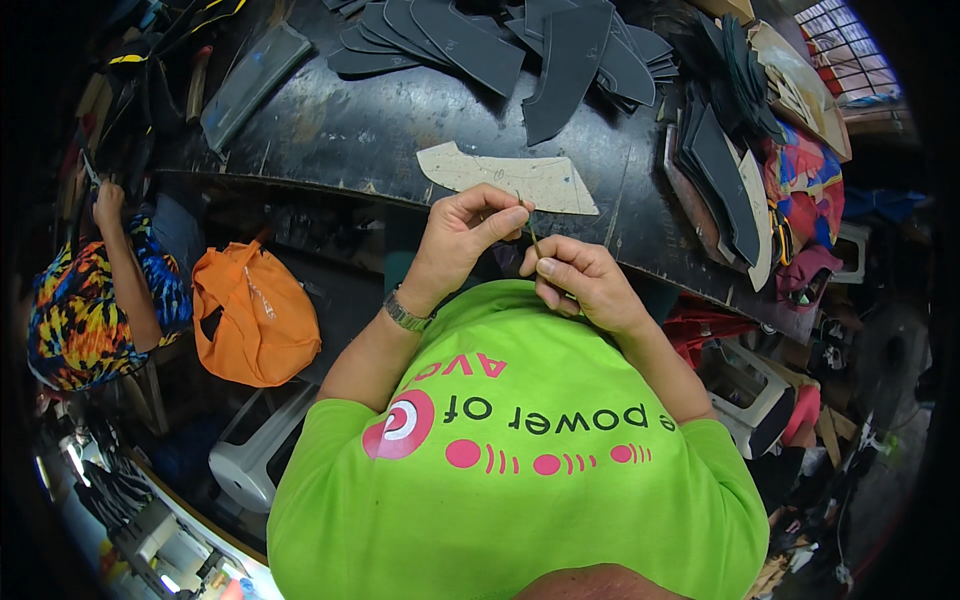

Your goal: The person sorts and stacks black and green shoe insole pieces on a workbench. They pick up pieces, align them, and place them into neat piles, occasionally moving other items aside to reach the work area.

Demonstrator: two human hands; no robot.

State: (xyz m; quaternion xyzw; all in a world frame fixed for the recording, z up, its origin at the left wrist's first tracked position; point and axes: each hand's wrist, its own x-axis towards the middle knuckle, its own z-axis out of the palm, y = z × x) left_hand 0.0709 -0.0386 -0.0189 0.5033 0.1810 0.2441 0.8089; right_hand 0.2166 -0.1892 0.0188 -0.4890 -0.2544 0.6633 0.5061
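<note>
Both my hands meet over the near edge of the dark table. Between them runs a thin, dark greenish, stick-like piece [533, 238], too small to name. My left hand [468, 232] pinches its upper end between thumb and forefinger. The lower end sits in the closed fingers of my right hand [583, 284]. Just beyond my fingertips a beige cardboard template [500, 172] lies flat, with a curved outline and pen marks. Farther back are fanned-out dark grey cut pieces [468, 50], and one large dark grey piece [568, 70] lies on top of others.
More dark pieces [722, 180] are stacked at the table's right. A grey slab [255, 85] lies on the table [330, 130] at far left. An orange bag [257, 315] is left of me. A person in a colourful shirt [100, 300] holds scissors there. Plastic stools [262, 445] stand nearby.
</note>
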